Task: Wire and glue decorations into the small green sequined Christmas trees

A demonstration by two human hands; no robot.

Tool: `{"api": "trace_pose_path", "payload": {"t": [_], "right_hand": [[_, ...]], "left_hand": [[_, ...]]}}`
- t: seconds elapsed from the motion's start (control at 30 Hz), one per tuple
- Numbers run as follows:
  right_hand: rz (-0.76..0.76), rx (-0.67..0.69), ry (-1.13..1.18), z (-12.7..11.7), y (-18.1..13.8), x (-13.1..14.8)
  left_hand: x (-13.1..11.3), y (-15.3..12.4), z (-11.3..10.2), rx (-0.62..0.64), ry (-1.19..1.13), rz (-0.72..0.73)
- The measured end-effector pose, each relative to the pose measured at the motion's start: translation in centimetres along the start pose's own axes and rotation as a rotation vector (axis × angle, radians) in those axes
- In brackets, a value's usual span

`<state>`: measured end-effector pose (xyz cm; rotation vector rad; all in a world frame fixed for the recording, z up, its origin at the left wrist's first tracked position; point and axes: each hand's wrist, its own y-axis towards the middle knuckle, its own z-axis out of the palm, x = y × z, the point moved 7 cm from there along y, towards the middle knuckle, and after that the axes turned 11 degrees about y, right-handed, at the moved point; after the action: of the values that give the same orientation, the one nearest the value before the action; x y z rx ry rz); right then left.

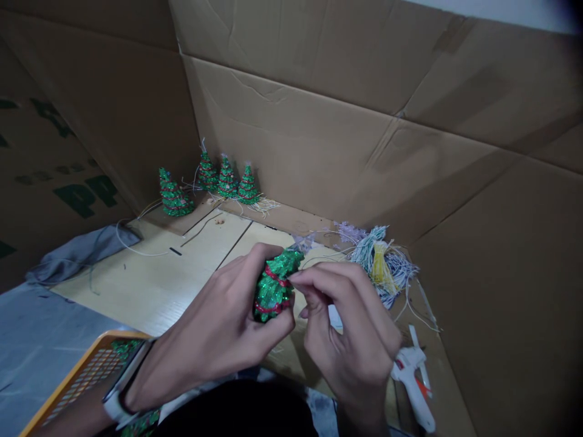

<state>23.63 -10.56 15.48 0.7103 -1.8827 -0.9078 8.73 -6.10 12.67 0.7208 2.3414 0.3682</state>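
Note:
My left hand (228, 315) is closed around a small green glitter Christmas tree ornament (273, 288) with red garland bands. The tree is tilted, its tip leaning up and to the right. At the tip shows a pale translucent star (304, 243); whether it is fixed to the tree I cannot tell. My right hand (348, 321) pinches thumb and forefinger together at the tree's right side, by the upper red band. Whatever lies between those fingertips is too small to make out.
Several similar trees (226, 176) stand at the back left against cardboard walls (319, 139). Bundled strings (380, 264) and purple pieces (350, 232) lie back right. A white glue gun (413, 385) rests at right, an orange basket (68, 388) at lower left, a grey cloth (86, 249) at left.

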Motion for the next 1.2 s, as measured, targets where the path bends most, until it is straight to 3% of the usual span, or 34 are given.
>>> {"api": "trace_pose_path", "payload": {"t": [0.77, 1.2], "right_hand": [[-0.007, -0.031, -0.046, 0.49, -0.57, -0.05], [0.033, 0.016, 0.002, 0.01, -0.61, -0.09]], "left_hand": [[0.28, -0.38, 0.61, 0.026, 0.057, 0.024], [0.23, -0.33, 0.81, 0.026, -0.001, 0.013]]}}
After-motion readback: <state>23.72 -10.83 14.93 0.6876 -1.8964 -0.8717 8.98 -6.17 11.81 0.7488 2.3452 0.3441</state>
